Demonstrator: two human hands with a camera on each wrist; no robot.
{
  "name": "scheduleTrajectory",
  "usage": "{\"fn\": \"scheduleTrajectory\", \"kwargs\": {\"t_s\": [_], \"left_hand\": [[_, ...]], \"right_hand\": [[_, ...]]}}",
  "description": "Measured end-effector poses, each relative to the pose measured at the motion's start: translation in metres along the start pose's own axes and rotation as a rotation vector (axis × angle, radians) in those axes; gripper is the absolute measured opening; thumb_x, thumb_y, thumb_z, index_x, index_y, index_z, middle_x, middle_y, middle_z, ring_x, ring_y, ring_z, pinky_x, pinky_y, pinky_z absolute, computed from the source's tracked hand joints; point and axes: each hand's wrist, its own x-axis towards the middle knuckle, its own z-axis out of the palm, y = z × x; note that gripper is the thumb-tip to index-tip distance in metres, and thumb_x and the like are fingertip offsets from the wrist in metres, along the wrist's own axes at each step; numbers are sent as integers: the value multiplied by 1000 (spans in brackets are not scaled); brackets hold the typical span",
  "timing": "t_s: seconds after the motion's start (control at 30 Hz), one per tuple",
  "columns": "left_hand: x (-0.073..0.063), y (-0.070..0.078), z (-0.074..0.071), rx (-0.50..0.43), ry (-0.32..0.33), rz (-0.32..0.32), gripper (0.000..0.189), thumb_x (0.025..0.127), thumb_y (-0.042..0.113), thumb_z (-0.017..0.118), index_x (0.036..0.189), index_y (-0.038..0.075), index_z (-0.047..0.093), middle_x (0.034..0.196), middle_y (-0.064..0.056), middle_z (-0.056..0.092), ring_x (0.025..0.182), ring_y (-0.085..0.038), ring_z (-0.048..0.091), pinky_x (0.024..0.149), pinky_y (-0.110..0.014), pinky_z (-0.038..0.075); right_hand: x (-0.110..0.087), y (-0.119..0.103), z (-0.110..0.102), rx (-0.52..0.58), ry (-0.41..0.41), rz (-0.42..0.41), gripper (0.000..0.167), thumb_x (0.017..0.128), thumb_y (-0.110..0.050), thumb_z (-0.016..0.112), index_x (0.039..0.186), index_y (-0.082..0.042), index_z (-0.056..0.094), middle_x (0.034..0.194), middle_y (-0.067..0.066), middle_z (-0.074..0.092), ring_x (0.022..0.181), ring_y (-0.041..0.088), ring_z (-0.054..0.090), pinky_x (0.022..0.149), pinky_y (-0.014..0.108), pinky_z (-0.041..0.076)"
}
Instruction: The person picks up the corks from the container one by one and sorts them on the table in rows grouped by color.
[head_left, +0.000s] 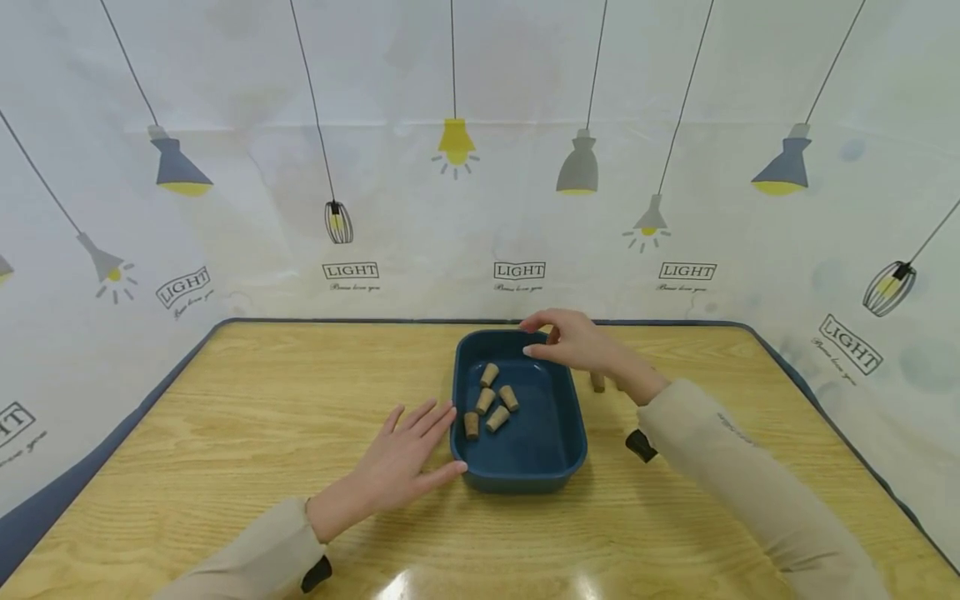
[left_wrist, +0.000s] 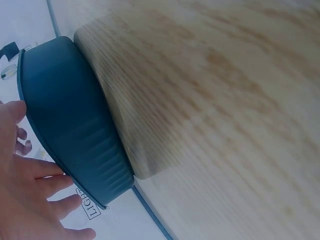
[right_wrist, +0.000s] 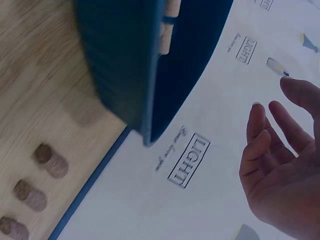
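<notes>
A blue rectangular basin (head_left: 536, 450) stands on the wooden table, with several tapered corks (head_left: 486, 401) lying in its left half. My left hand (head_left: 405, 458) is at the basin's left side, fingers spread and straight, its thumb and fingertips touching the rim. In the left wrist view those fingers lie along the basin's rim. Above the far right corner of the basin hovers my right hand (head_left: 566, 337), its thumb and fingers apart and loosely bent. Nothing shows between them in the right wrist view, where the hand (right_wrist: 280, 160) is beyond the basin.
To the right of the basin, a row of corks (right_wrist: 51, 161) stands on the table; in the head view one cork (head_left: 597, 381) shows beside my right forearm, which hides others. A backdrop (head_left: 420, 292) printed with lamps rises behind the table's dark edge.
</notes>
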Motion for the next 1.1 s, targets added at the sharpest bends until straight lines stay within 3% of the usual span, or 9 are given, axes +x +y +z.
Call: {"fn": "scheduleTrajectory", "kwargs": {"t_s": [0.2, 0.5, 0.63, 0.8, 1.1], "left_hand": [[1, 0, -1, 3, -11, -4, 74, 86, 60, 33, 137, 6, 34, 140, -7, 30, 127, -25, 23, 97, -54, 15], [1, 0, -1, 12, -14, -3, 74, 86, 60, 33, 136, 6, 35, 139, -7, 30, 127, -25, 24, 97, -54, 15], [1, 0, -1, 6, -13, -1, 73, 86, 59, 34, 136, 5, 35, 139, -7, 31, 127, -25, 24, 97, -55, 15], [1, 0, -2, 1, -13, 2, 73, 87, 59, 35, 136, 5, 35, 139, -8, 30, 127, -26, 23, 97, -54, 14], [0, 0, -3, 9, -22, -1, 73, 87, 59, 34, 137, 6, 33, 140, -7, 29, 128, -25, 23, 97, -55, 15]], "right_hand": [[10, -14, 8, 60, -36, -36, 33, 84, -19, 61, 114, -5, 57, 104, 9, 57, 64, 16, 55, 58, 29, 45], [28, -30, 23, 108, -120, -68, 33, 86, -19, 58, 116, -4, 55, 103, 6, 58, 90, 18, 55, 77, 30, 44], [36, -32, 30, 123, -224, -30, 36, 87, -21, 58, 117, -2, 54, 106, 9, 57, 93, 18, 55, 78, 29, 44], [42, -32, 41, 151, -360, 57, 40, 85, -22, 60, 120, -3, 52, 111, 14, 54, 86, 17, 56, 70, 35, 47], [47, -25, 57, 197, -462, 167, 40, 81, -16, 65, 117, -5, 54, 111, 13, 52, 85, 25, 54, 67, 40, 47]]}}
